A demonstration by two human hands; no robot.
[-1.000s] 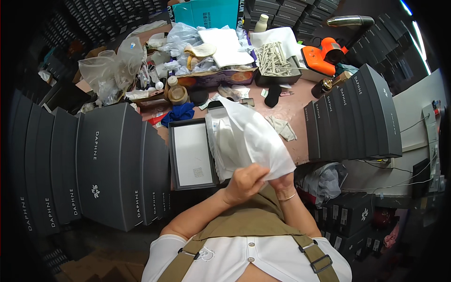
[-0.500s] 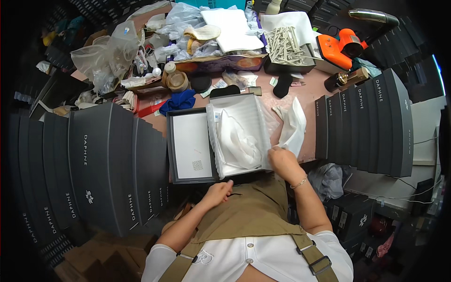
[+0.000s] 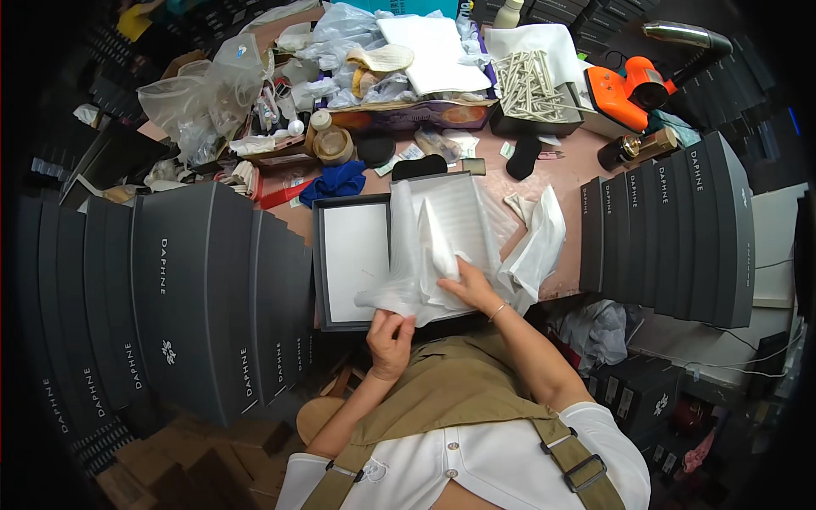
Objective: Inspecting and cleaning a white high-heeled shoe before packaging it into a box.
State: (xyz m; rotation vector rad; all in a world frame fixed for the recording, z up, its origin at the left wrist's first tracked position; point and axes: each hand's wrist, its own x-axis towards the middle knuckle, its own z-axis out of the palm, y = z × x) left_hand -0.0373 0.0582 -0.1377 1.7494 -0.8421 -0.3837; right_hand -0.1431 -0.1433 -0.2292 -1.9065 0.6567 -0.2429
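Observation:
An open dark grey shoebox (image 3: pixel 455 178) sits before me, lined with a translucent white foam sheet (image 3: pixel 405 276). Its lid (image 3: pixel 319 280) lies to the left, white inside up. At the box's near left corner my left hand (image 3: pixel 392 342) pinches the foam sheet's edge, which spills over toward the lid. My right hand (image 3: pixel 470 286) reaches into the box, its fingers closed on a white wrapped bundle (image 3: pixel 436 242). What the wrapping covers is hidden. Another crumpled white wrapping (image 3: pixel 541 238) lies right of the box.
Grey shoeboxes stand stacked at left (image 3: pixel 200 297) and right (image 3: pixel 671 229). Behind are a blue cloth (image 3: pixel 336 183), a tape roll (image 3: pixel 333 146), a carton (image 3: pixel 416 115) of plastic bags, a box of white sticks (image 3: pixel 531 85) and an orange device (image 3: pixel 614 95).
My left hand has risen to the box and taken the foam sheet's edge. My right hand has moved left from the loose wrapping onto the bundle. The foam has shifted toward the lid.

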